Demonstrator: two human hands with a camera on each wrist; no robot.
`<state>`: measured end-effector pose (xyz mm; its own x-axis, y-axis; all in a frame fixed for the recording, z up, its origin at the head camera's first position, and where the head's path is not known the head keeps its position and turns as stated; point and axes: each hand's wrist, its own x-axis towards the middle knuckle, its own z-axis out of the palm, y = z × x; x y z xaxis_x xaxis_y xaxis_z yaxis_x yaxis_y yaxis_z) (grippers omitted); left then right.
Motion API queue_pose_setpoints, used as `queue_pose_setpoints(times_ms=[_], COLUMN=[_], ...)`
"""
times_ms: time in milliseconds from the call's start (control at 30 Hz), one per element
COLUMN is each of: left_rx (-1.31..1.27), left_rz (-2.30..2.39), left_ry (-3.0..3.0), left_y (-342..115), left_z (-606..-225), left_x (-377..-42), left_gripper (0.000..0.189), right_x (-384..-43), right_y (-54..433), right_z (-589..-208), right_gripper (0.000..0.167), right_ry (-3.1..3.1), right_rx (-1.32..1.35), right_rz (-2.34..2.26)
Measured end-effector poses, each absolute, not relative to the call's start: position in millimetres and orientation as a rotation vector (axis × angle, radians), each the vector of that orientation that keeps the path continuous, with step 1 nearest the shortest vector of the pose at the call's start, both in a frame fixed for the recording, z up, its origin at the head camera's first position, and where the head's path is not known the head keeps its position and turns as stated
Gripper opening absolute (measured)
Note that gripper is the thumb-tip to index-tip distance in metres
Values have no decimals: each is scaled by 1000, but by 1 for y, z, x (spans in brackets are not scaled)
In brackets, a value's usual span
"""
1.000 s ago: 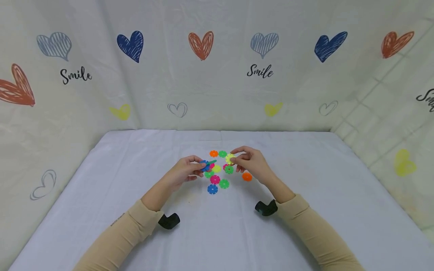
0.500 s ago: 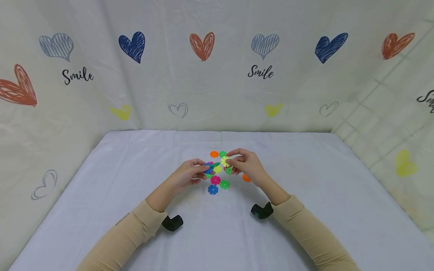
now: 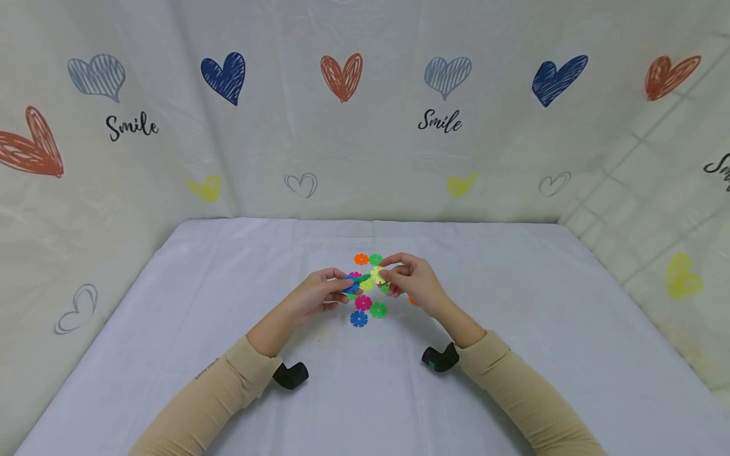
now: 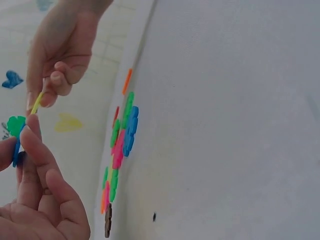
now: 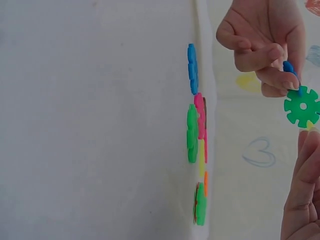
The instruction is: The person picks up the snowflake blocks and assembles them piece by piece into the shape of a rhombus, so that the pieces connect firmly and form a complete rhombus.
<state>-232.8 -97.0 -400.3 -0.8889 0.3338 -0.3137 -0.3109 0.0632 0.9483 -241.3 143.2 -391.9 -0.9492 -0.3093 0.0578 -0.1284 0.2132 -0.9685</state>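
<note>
My left hand [image 3: 316, 294] pinches a blue notched plastic disc [image 3: 350, 285] between thumb and fingers, above the table. A green notched disc [image 5: 294, 112] is joined to it, standing crosswise. From the other side my right hand [image 3: 416, 282] pinches a yellow notched disc [image 3: 376, 275]. The yellow disc's edge meets or nearly meets the green one; whether they interlock I cannot tell. Beneath the hands lie loose discs, among them a pink disc [image 3: 363, 303], a blue disc [image 3: 358, 318] and a green disc [image 3: 379, 310]; others are partly hidden.
An orange disc [image 3: 362, 259] lies behind the hands, and another orange disc [image 3: 414, 301] is half covered by the right hand. In the left wrist view a brown disc [image 4: 108, 220] shows. Black wrist devices [image 3: 291, 376] hang at both sleeves. A printed cloth backdrop rises behind the white table.
The right hand has moved left with the yellow disc, and the left hand slightly right with the joined blue and green discs. The gap between these pieces has shrunk.
</note>
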Motion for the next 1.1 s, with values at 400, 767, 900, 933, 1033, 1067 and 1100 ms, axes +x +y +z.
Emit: queue_pose_setpoints(times_ms=[400,767,900,933,1033,1067,1100], left_rx=[6,20,25,24,26,28,30], left_rz=[1866,1848,1835,1833,1833,1835,1839], left_ry=[1892,1912,1918,1918,1920,1920,1920], left_y=[-98,-98,-98,-98,-98,-98,-97], left_z=[-404,-402,-403,-403,-403,-403,-403], left_x=[-235,-235,-237,-237,-237,-236,-236], left_gripper=[13,13,14,14,13,13,13], right_x=[-240,-240,-242,-242,-242,-241,-241], right_y=[144,146,147,147,148,148,147], right_z=[-392,-391,-392,-392,-392,-392,-392], right_gripper=[26,26,27,26,26,26,26], right_ry=[2342,2362,2350,2348,2344,2340,2338], right_rx=[-457,-456,-460,-464,-481,-484,-487], right_rz=[-1812,-1818,-1824,-1822,-1808,-1805,-1802])
